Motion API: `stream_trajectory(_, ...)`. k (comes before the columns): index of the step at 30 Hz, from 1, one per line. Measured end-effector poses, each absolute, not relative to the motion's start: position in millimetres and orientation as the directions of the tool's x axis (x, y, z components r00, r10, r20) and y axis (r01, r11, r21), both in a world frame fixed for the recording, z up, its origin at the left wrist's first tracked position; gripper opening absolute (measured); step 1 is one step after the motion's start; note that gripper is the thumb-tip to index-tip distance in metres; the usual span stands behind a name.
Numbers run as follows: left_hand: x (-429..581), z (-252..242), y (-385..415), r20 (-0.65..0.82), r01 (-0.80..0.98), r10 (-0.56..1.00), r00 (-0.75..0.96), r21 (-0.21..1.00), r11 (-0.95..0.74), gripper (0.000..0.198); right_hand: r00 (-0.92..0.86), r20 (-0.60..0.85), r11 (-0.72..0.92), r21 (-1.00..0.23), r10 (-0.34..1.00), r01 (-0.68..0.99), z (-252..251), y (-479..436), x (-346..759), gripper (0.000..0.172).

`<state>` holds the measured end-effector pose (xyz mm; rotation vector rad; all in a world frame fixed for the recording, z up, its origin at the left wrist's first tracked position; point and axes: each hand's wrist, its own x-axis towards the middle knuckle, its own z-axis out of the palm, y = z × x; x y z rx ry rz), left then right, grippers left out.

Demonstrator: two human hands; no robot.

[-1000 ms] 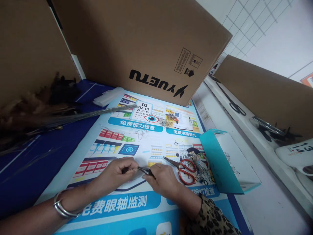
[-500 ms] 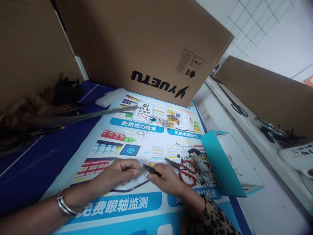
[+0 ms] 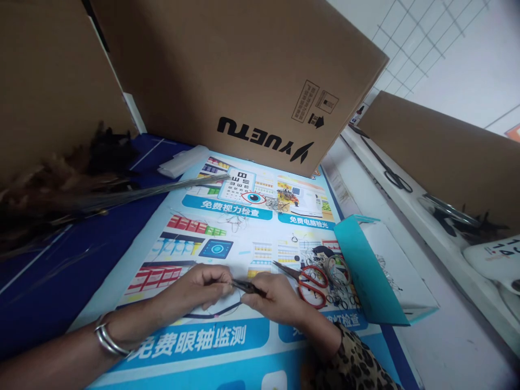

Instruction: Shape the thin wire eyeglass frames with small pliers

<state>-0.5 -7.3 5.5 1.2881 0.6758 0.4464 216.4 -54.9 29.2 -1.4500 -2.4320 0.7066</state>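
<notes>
My left hand is closed in a pinch, thumb against fingertips. What it pinches is too small to make out. My right hand is wrapped round dark pliers, whose tips point left and meet the left fingertips. The pliers' handles are hidden in the palm. To the right of that hand lie red-handled scissors, blades towards the upper left. Beside them is a heap of wire rings and loops.
A teal-and-white box with thin wire pieces inside stands at the right. Long thin wires reach in from a dark feathery bundle at left. A large cardboard box walls off the back. A printed poster covers the table.
The pliers in my right hand have moved slightly left, and their tips now reach my left fingertips instead of standing apart. My left hand has barely moved.
</notes>
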Motion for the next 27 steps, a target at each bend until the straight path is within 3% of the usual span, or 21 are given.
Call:
stream_trajectory(8, 2, 7, -6, -0.201, 0.063, 0.657, 0.727, 0.972, 0.228, 0.026, -0.473, -0.067, 0.392, -0.464, 0.878, 0.794, 29, -53, 215, 0.034)
stream_trajectory(19, 1, 8, -9, -0.166, -0.011, 0.72, 0.674, 0.972, 0.234, 0.03, -0.398, -0.082, 0.309, -0.498, 0.914, 0.811, 28, -52, 213, 0.033)
stream_trajectory(24, -2, -2, -13, -0.145, -0.064, 0.815, 0.561, 0.974, 0.217, 0.026, -0.352, -0.089, 0.191, -0.703, 0.932, 0.685, 31, -52, 215, 0.033)
stream_trajectory(27, -3, -2, -16, -0.109, -0.15, 0.882, 0.458, 0.969, 0.197, 0.021, -0.314, -0.14, 0.009, -0.904, 0.939, 0.428, 28, -52, 217, 0.04)
